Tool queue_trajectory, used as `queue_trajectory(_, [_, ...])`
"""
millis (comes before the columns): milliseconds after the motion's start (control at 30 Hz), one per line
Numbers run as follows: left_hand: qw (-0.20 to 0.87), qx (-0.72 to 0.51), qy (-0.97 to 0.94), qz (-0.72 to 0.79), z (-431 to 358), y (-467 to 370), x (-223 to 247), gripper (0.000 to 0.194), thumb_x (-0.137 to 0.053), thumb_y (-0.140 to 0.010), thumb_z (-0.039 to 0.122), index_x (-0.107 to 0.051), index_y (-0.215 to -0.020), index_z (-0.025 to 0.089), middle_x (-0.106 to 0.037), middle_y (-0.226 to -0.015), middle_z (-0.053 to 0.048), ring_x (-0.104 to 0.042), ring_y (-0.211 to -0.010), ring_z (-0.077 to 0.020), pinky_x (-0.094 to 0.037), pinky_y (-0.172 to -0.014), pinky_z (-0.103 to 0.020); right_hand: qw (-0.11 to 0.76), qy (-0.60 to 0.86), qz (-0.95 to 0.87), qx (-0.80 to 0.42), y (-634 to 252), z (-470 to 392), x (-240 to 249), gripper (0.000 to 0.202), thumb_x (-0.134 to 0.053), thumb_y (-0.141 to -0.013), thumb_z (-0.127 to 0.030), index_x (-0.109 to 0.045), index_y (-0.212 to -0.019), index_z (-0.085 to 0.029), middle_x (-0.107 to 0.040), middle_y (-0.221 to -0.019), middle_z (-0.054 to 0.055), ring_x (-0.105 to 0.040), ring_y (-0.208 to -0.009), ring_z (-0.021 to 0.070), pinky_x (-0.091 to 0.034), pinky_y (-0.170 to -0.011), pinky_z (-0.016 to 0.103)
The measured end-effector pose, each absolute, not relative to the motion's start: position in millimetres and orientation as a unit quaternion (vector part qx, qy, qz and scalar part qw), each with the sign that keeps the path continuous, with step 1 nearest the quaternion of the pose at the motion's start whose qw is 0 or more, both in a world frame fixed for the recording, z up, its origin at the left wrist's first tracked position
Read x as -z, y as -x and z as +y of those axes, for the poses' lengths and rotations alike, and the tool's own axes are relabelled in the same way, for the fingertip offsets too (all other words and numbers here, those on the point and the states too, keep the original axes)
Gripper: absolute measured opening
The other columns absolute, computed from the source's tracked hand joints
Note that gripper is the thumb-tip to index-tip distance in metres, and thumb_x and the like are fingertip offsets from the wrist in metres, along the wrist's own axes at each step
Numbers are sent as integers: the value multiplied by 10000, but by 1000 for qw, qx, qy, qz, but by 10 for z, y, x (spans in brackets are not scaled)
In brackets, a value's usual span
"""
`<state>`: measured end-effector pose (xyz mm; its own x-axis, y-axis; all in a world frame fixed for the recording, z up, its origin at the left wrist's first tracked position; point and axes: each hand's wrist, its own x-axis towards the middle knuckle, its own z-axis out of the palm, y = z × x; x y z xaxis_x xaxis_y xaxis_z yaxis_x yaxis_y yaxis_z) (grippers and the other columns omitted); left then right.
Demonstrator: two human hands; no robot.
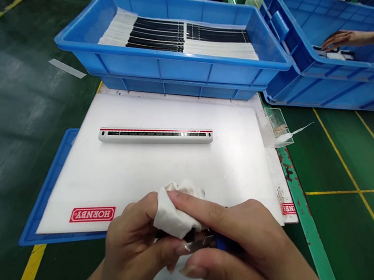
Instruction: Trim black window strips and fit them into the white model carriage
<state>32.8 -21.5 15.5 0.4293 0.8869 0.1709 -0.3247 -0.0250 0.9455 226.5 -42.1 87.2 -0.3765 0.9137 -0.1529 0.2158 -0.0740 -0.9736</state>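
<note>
My left hand point(136, 245) is closed around a crumpled white cloth point(177, 214) near the front edge of the white mat point(232, 166). A small dark part shows beneath the cloth, too hidden to make out. My right hand point(251, 249) grips a tool point(201, 243) with a metal tip and a blue handle, and its index finger presses on the cloth. The metal tip lies beside my left thumb. Beyond my hands, a white model train carriage point(155, 136) with a red stripe and dark windows rests on the mat.
A blue bin point(170, 66) holding rows of black and white pieces stands behind the mat. At the back right, another person's hand point(346, 40) reaches into a larger blue bin point(354, 72). A clear box point(277, 121) with a white-tipped applicator point(288, 137) sits at the mat's right edge.
</note>
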Motion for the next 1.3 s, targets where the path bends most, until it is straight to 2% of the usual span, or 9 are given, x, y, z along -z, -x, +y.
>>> queue_trajectory(167, [637,-487,-517,301,-248,-345,-184,171,-808,-868,275,-726,-1011,321,-692,-654,51,-555,-458,-72,-454,-450,-162,289,476,-587,-588,-2265,-410,-890,485,-744,-954,-393,-627,-1425,-400,-776,-1043,-56,-676,-801,111,-511,-738,166])
queue_trajectory(400, [609,-495,-537,309,-250,-369,-220,106,-781,-891,331,-733,-978,293,-644,-589,42,-543,-469,-94,-456,-485,-203,298,463,-542,-635,-2253,-402,-869,419,-743,-959,-332,-684,-1374,-322,-768,-991,-42,-670,-798,100,-512,-770,149])
queue_trajectory(533, [605,-478,-582,258,-212,-328,-189,148,-754,-906,266,-729,-1050,291,-664,-606,32,-567,-468,-105,-481,-488,-211,293,461,-529,-649,-2253,-415,-866,434,-733,-962,-304,-668,-1387,-362,-760,-989,-41,-698,-942,158,-532,-849,205])
queue_trajectory(733, [599,-476,-591,255,-196,-286,-140,280,-773,-863,156,-731,-1095,306,-684,-627,38,-572,-475,-107,-476,-487,-212,275,474,-521,-655,-2256,-420,-925,501,-759,-942,-280,-640,-1398,-452,-776,-988,-39,-705,-1065,189,-535,-951,231])
queue_trajectory(833, [606,-478,-580,261,-241,-314,-174,292,-785,-844,133,-744,-1078,303,-702,-656,31,-569,-479,-106,-466,-479,-214,272,475,-524,-653,-2252,-408,-970,538,-759,-941,-255,-615,-1414,-468,-783,-1017,-44,-713,-1044,179,-546,-900,216])
queue_trajectory(1000, [611,-519,-494,336,-364,-400,-276,154,-832,-832,244,-768,-968,281,-709,-686,11,-534,-496,-113,-442,-501,-252,269,485,-519,-651,-2237,-397,-982,483,-769,-938,-284,-656,-1383,-433,-787,-1019,-41,-720,-1002,165,-547,-884,208])
queue_trajectory(1200, [615,-529,-483,331,-370,-415,-276,131,-843,-824,295,-780,-936,275,-716,-703,-7,-578,-548,-141,-472,-544,-278,266,493,-525,-641,-2223,-413,-950,422,-756,-947,-305,-693,-1356,-385,-788,-1106,-28,-731,-920,163,-569,-796,208])
queue_trajectory(1300, [619,-520,-487,332,-364,-397,-274,122,-843,-822,291,-785,-928,274,-711,-683,-9,-582,-546,-147,-475,-535,-280,260,487,-518,-653,-2218,-404,-981,506,-769,-934,-258,-645,-1392,-435,-801,-983,-44,-739,-898,160,-578,-819,203])
